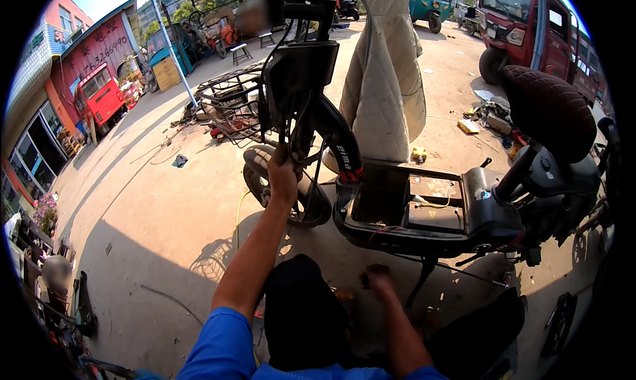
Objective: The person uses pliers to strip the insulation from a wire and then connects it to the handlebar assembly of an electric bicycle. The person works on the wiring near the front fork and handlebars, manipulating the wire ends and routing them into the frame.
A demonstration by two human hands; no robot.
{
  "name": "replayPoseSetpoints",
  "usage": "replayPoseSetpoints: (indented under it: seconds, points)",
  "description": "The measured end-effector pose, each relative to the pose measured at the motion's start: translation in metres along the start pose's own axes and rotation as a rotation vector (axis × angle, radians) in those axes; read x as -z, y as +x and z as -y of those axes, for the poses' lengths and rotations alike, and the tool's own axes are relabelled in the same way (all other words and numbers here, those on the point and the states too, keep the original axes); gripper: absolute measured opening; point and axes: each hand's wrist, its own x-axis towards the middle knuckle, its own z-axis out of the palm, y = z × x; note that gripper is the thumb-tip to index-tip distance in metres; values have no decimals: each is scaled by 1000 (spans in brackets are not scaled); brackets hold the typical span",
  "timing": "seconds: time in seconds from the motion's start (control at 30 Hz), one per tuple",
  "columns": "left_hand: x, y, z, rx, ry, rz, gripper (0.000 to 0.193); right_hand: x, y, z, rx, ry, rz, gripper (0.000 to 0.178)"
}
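A black electric scooter (424,244) stands side-on before me, front end to the left. Its floorboard compartment lies uncovered, with brown batteries (434,216) and a loose yellowish wire inside. My left hand (283,173) reaches to the front end, just above the front wheel (315,204), beside the fork and hanging cables. Its fingers are curled there; what they grip is partly hidden. Low down, in the shade below the floorboard, my right hand (377,278) is closed, near the kickstand (421,282). A small dark thing seems to be in it.
A quilted pale cover (387,82) hangs from the scooter's front. The padded seat (548,111) rises at the right. Beyond stand a metal rack (232,105), a red three-wheeler (523,29) and scattered litter (490,115). An open dark case (560,324) lies at lower right.
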Motion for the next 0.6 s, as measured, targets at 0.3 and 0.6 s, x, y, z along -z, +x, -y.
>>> replayPoseSetpoints:
  seconds: [0.3,0.6]
  points:
    - [-13,-6,0,-129,138,-39,25,-16,-26,139,306,88,64,21]
    - [-1,16,31,-137,43,-42,27,-56,9,340,1088,-15,-103,23]
